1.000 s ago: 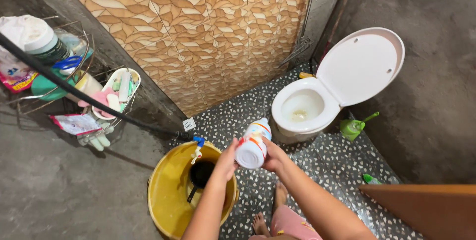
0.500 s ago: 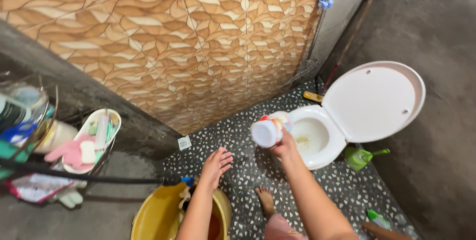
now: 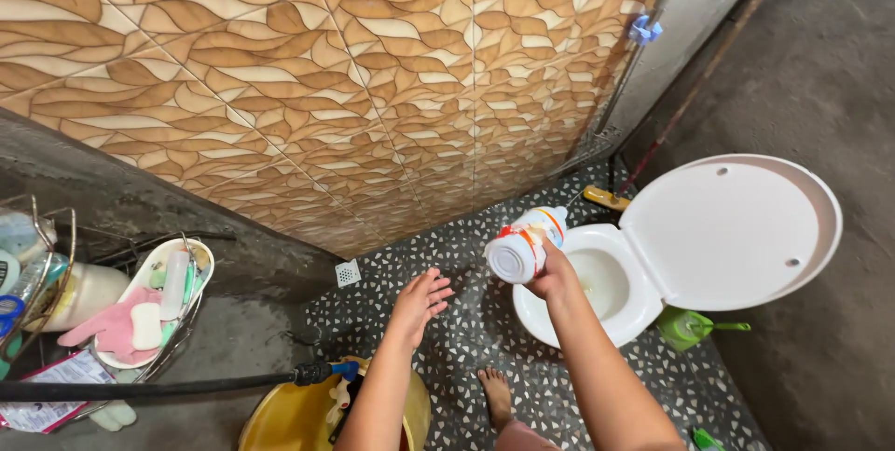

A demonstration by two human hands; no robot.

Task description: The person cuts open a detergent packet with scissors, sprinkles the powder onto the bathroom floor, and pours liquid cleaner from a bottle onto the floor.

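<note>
Item: white cleaner bottle (image 3: pixel 525 244), held at toilet bowl (image 3: pixel 597 285).
Right hand (image 3: pixel 554 274) wrapped around bottle, tipped sideways above the bowl's near rim; left hand (image 3: pixel 421 300) empty, fingers spread, over speckled floor (image 3: pixel 466 321). Seat lid (image 3: pixel 732 232) up; pouring apparently not begun, no liquid visible leaving the bottle.

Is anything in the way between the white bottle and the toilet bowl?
Nothing visible is. The right hand holds the white bottle tipped at the near rim of the toilet bowl. The lid stands raised, so the bowl is open. The left hand hangs empty, off to the side.
</note>
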